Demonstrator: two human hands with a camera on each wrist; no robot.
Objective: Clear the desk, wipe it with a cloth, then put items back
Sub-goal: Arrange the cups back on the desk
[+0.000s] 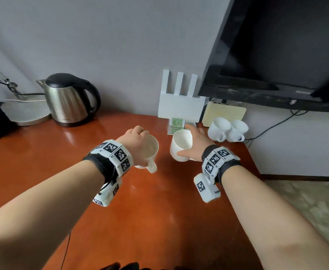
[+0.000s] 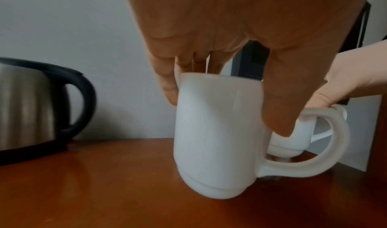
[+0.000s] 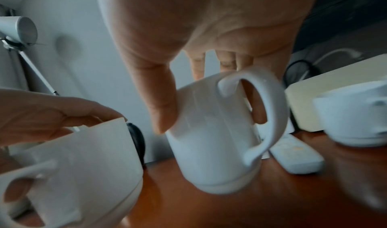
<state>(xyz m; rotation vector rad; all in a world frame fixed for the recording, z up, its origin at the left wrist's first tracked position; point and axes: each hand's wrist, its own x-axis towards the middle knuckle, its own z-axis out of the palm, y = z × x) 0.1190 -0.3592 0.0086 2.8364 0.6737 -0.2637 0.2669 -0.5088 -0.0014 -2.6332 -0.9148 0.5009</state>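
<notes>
Two white mugs are held over the reddish-brown desk. My left hand grips one mug from above by its rim, its handle pointing toward me. In the left wrist view that mug is tilted, its base at or just above the desk. My right hand grips the second mug, thumb on the near side and fingers on the far side. The right wrist view shows this mug tilted and lifted off the desk.
Two more white mugs stand at the back right before a cream box. A steel kettle is back left, a white router and green packets mid-back. A remote lies nearby. A TV overhangs.
</notes>
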